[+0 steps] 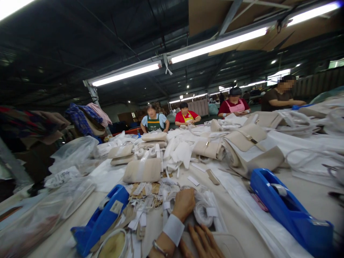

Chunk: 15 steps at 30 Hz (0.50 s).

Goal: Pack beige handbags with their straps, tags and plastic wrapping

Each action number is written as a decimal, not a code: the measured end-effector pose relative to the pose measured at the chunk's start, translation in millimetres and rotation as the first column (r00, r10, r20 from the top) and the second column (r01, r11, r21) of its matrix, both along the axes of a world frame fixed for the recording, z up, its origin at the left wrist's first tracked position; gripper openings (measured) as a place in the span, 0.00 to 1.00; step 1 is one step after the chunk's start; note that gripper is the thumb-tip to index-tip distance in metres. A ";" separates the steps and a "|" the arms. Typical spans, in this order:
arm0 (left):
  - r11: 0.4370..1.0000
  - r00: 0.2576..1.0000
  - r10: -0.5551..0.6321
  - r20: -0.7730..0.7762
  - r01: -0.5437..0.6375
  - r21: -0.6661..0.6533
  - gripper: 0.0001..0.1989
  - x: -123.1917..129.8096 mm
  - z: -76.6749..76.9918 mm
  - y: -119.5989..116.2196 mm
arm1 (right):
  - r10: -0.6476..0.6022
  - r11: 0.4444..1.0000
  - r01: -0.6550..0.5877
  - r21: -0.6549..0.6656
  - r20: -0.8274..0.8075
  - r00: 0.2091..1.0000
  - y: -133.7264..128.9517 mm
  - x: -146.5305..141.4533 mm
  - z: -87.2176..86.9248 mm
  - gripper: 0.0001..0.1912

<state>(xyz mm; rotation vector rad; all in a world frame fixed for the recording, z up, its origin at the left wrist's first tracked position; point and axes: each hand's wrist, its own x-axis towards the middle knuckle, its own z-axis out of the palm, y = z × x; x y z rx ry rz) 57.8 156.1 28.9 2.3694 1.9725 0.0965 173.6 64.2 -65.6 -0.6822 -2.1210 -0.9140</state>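
My left hand (pixel 185 202), with a white band around the wrist and a bracelet below it, is curled closed over wrapped, coiled straps. Its fingertips are hidden, so I cannot tell what is in them. Close to its right lies a coiled white strap (pixel 202 214) in clear wrapping. Below, my right hand (pixel 202 242) rests palm down with fingers spread on a beige bag (pixel 227 243), partly cut off by the lower edge. Left of the hands lie paper tags (pixel 141 218) with strings, in a loose heap.
Blue tape dispensers stand at left (pixel 103 218) and right (pixel 290 211). A tape roll (pixel 114 245) lies at the front. Wrapped beige bags (pixel 142 170), a flap bag (pixel 247 143) and plastic sheets (pixel 72 154) cover the table beyond. Several people sit or stand at the far side.
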 end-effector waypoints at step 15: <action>0.994 0.991 0.110 0.072 -0.109 -0.019 0.18 7.1 0.7 26.3 | -0.033 0.997 0.024 -0.073 -0.115 0.993 10.9 -0.3 7.0 0.23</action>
